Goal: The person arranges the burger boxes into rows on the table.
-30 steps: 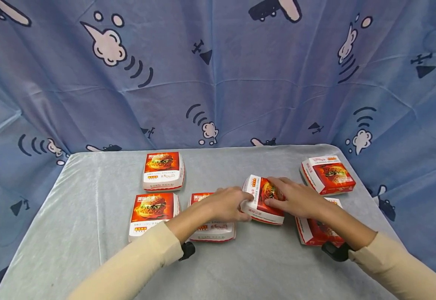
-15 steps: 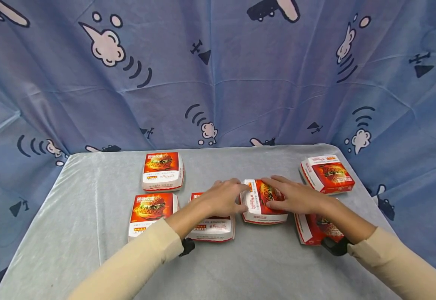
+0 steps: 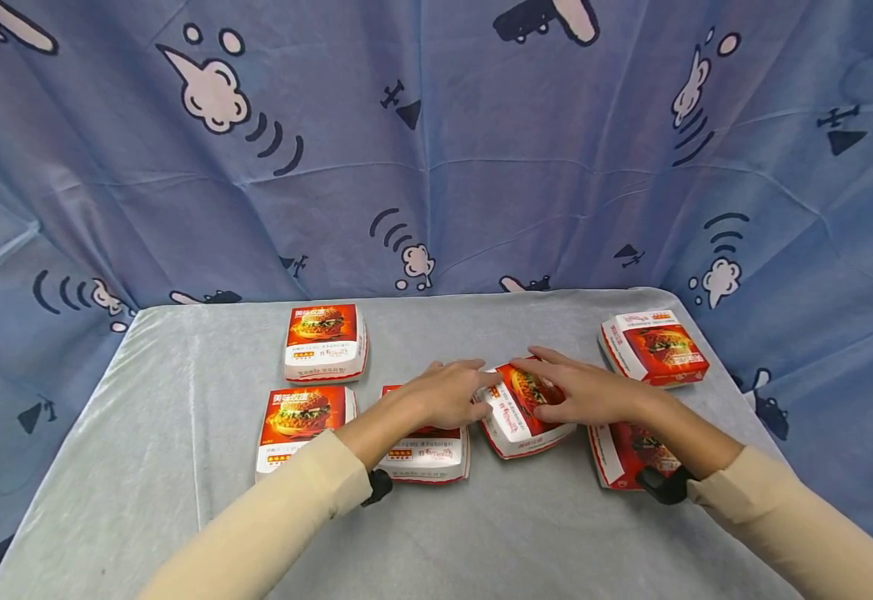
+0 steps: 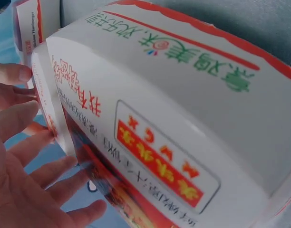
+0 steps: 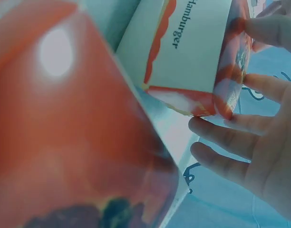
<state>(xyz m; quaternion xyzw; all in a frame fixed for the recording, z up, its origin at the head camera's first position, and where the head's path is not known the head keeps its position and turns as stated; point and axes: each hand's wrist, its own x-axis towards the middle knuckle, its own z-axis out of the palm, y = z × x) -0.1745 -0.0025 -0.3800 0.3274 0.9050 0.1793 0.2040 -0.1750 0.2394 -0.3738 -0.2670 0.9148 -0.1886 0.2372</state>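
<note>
In the head view, a red-and-white hamburger box [image 3: 514, 417] lies turned askew on the table between both hands. My left hand [image 3: 444, 396] touches its left edge with extended fingers. Across its top and right side, the spread fingers of my right hand [image 3: 589, 387] rest. The right wrist view shows those fingers [image 5: 226, 135] fairly straight against the box [image 5: 188, 47]. Under my left wrist sits another hamburger box [image 3: 421, 458], partly covered by the arm; its white side [image 4: 150, 95] fills the left wrist view. A further box [image 3: 634, 454] lies partly behind my right forearm.
Two more hamburger boxes stand at the left, one at the back [image 3: 323, 342] and one in front [image 3: 304, 417]. Another box [image 3: 657, 346] is at the back right. Grey cloth covers the table [image 3: 481, 533], and a blue patterned curtain [image 3: 436, 150] hangs behind it.
Between my hands the middle box has turned counterclockwise, its white strip swinging from the left toward the lower left. My right hand has shifted slightly left. The other boxes stay in place.
</note>
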